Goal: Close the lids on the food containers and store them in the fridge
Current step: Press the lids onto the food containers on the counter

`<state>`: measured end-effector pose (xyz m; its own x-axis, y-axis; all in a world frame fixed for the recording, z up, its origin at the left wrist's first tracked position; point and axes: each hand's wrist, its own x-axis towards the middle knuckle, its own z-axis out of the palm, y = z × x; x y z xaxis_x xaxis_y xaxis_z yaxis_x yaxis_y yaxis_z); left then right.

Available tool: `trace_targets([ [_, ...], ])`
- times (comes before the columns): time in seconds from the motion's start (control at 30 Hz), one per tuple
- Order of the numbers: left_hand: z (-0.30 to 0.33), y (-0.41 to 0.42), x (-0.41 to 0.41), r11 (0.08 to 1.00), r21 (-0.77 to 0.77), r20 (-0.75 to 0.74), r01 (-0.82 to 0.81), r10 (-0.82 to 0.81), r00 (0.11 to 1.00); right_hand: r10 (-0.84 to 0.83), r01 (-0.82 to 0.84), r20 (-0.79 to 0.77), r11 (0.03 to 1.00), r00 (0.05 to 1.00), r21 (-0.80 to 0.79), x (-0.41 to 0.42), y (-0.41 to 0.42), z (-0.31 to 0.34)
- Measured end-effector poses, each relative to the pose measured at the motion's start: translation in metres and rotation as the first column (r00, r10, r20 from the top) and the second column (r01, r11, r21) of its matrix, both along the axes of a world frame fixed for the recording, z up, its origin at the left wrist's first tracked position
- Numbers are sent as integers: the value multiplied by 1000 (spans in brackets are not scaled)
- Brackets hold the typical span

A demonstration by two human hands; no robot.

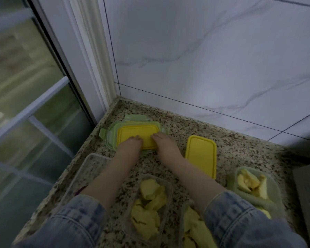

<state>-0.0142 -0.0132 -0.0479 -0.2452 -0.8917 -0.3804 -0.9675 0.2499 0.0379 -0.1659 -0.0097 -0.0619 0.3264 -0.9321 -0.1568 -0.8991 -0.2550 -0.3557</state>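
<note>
While both hands reach to the far side of the counter, the left hand (132, 143) and the right hand (162, 143) lie with the fingers spread flat on a flat yellow rectangular plastic lid (137, 136); they press on it from above and do not close around anything. This lid rests on a stack of pale green lids with side clips (109, 136), in the far left corner of the speckled granite counter (240, 149), near the window frame (89, 68).

I judge the yellow lid to be light, thin and a little flexible, and smooth, so it may slide on the lids below. It is better to take it by the two short edges, or to pinch one long edge, than to push on the middle.

A second yellow lid (200, 154) lies just right of the right forearm. Nearer, three clear plastic containers stand open, with yellow fruit pieces: one in the middle (150, 206), one at the near right (193, 228), partly hidden by the denim sleeve (240, 217), and one with a greenish rim at the right (252, 185). An empty clear tray (86, 169) is at the left. No container is closed yet.
</note>
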Motion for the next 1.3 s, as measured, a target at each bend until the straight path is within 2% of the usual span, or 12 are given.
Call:
trace_targets([
  [0.13, -2, 7, -1, 989, -101, 88, 107, -98, 991, -121, 116, 148, 992, 982, 40, -4, 3, 3],
  [0.23, -1, 11, 3, 970, -210, 35, 124, -119, 992, -244, 239, 320, 969, 916, 53, -8, 6, 14],
  [0.33, 10, 13, 7, 928, -370, -141, 51, -110, 984, -332, 322, 415, 942, 847, 97, -10, 8, 29],
  [0.47, 33, 18, -1, 825, -499, -501, -266, -25, 865, -433, 422, 483, 896, 761, 137, -11, 14, 45],
  [0.53, 43, 21, -8, 793, -453, -643, -407, 25, 766, -470, 458, 507, 875, 723, 158, -12, 20, 53],
  [0.63, 49, 34, -19, 815, -295, -801, -499, 73, 594, -496, 497, 504, 856, 707, 144, -15, 35, 61],
  [0.7, 50, 45, -23, 815, -203, -849, -543, 130, 513, -533, 514, 524, 835, 664, 198, -18, 46, 64],
  [0.77, 48, 58, -23, 812, -101, -853, -575, 227, 470, -555, 502, 540, 825, 632, 261, -21, 58, 67],
  [0.87, 41, 76, -16, 798, -22, -805, -603, 343, 483, -551, 443, 484, 835, 680, 327, -23, 75, 69],
  [0.97, 33, 93, -10, 788, -42, -731, -614, 394, 557, -530, 405, 358, 837, 769, 369, -18, 89, 69],
  [1.13, 21, 119, -12, 793, -84, -577, -603, 455, 678, -498, 423, 148, 833, 855, 356, -10, 105, 60],
  [1.3, 5, 140, -16, 783, -52, -550, -620, 496, 672, -468, 443, -2, 834, 884, 328, -7, 115, 49],
])
